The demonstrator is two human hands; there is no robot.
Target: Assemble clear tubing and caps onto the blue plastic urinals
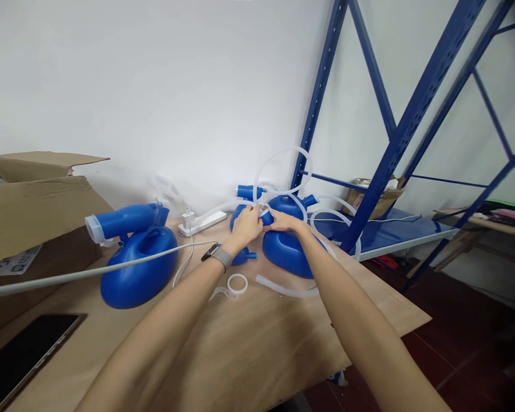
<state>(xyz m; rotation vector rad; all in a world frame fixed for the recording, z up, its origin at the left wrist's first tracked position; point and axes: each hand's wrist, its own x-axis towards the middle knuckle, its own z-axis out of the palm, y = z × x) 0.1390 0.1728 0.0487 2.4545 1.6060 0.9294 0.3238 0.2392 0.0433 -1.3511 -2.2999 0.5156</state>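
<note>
Both hands meet at the neck of a blue plastic bottle [289, 254], which stands on the wooden table shaped like a urinal bottle. The fingers of my left hand [249, 224] are curled at the left of the neck, and a watch is on that wrist. From the other side my right hand [283, 221] grips the neck with bent fingers. A small clear piece [265, 208] shows at the mouth between them; its exact form is hidden. Another blue bottle [288, 204] with a spout stands just behind. Clear tubing [283, 151] loops above and around them.
At left a blue bottle [139, 263] carries a capped blue cylinder [122, 223]. A phone [30, 349], an open cardboard box [38, 212], a power strip [203, 223], a clear ring [237, 284] and a short tube [287, 290] lie around. A blue metal rack [386, 160] borders the right.
</note>
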